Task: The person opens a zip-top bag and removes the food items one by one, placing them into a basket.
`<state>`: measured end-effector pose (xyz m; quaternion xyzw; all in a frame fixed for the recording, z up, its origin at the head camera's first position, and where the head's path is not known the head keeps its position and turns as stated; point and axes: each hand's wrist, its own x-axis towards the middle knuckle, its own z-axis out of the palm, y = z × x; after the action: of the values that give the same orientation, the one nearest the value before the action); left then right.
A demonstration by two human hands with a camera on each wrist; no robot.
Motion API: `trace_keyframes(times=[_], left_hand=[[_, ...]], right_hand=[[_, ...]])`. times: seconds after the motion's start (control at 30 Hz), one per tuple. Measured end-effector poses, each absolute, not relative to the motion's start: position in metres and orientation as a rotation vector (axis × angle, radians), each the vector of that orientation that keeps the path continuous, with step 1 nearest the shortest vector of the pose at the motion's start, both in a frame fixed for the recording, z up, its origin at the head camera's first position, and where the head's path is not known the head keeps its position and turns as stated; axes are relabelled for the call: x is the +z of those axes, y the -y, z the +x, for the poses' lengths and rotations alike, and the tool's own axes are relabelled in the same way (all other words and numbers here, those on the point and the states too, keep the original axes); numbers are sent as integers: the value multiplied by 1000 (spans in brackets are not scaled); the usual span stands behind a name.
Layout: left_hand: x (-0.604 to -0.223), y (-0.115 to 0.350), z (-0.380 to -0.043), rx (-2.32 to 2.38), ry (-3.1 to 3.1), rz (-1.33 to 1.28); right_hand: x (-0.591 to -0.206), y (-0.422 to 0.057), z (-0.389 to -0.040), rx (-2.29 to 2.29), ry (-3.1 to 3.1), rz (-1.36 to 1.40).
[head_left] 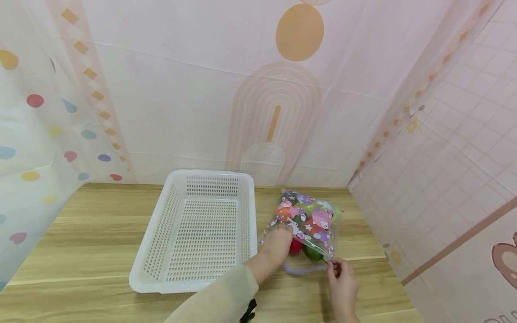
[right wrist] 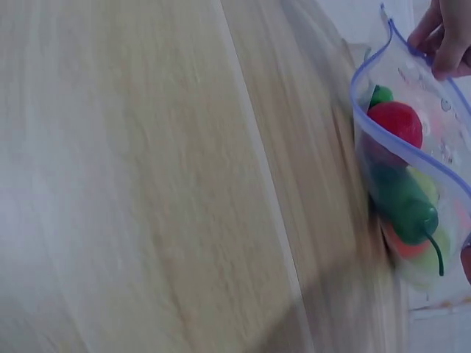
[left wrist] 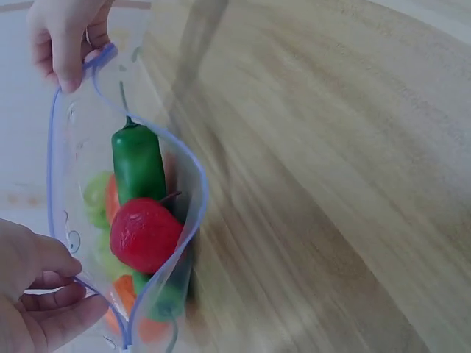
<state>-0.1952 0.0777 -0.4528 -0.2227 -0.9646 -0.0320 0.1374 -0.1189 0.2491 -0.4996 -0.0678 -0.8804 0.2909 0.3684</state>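
Observation:
A clear zip bag [head_left: 291,213] printed with cartoon figures lies on the table, its purple-edged mouth open toward me. Inside are a green pepper [left wrist: 140,162] with a long stem, a red round fruit [left wrist: 147,235], and several orange and light green pieces behind them. My left hand [head_left: 276,246] pinches the upper lip of the mouth near its left end, thumb and fingers on the purple strip. At the right end, my right hand [head_left: 343,285] pinches the corner of the bag mouth between thumb and fingers. The lower lip sags in a curve between the hands.
A white perforated plastic basket [head_left: 208,233] with nothing in it stands left of the bag, close to my left forearm. A small black object [head_left: 248,311] shows beside the left sleeve. Printed curtains [head_left: 194,112] hang behind and on both sides of the wooden table [head_left: 81,251].

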Motion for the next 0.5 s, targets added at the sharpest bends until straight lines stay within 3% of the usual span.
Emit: trace_keyframes(times=[0.5], left_hand=[[-445, -67, -211, -503, 2672, -434]], right_hand=[[-496, -222, -116, 813, 2222, -38]])
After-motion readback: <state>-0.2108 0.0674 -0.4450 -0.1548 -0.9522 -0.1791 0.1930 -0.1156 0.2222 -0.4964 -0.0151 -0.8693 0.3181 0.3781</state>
